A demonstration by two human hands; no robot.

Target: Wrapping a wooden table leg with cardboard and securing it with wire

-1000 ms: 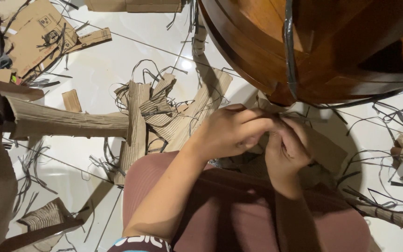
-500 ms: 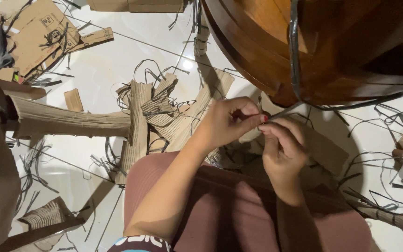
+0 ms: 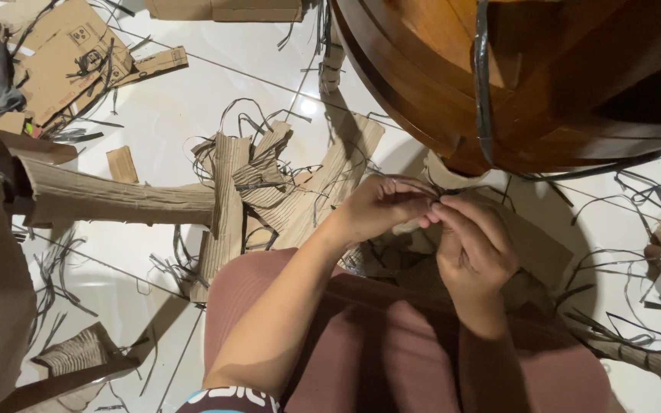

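Observation:
My left hand [image 3: 380,206] and my right hand [image 3: 474,246] meet fingertip to fingertip above my lap, just below the rim of a round brown wooden piece [image 3: 453,69]. Both pinch a thin dark strap [image 3: 415,186] that arcs over the left fingers; its ends are hidden among the fingers. A black strap [image 3: 483,84] runs down the wooden piece and another curves along its lower edge. Crumpled corrugated cardboard [image 3: 529,245] lies on the floor under my hands. My legs are in reddish-brown cloth [image 3: 392,344].
Long corrugated cardboard rolls and strips [image 3: 116,200] lie to the left on the white tiled floor [image 3: 193,99]. Flat cardboard pieces [image 3: 70,53] sit at the top left. Loose black strap offcuts [image 3: 636,268] are scattered about, also on the right beside another cardboard roll [image 3: 652,359].
My hands have drawn slightly apart, from overlapping to touching only at the fingertips. The right hand has shifted a little lower and to the right.

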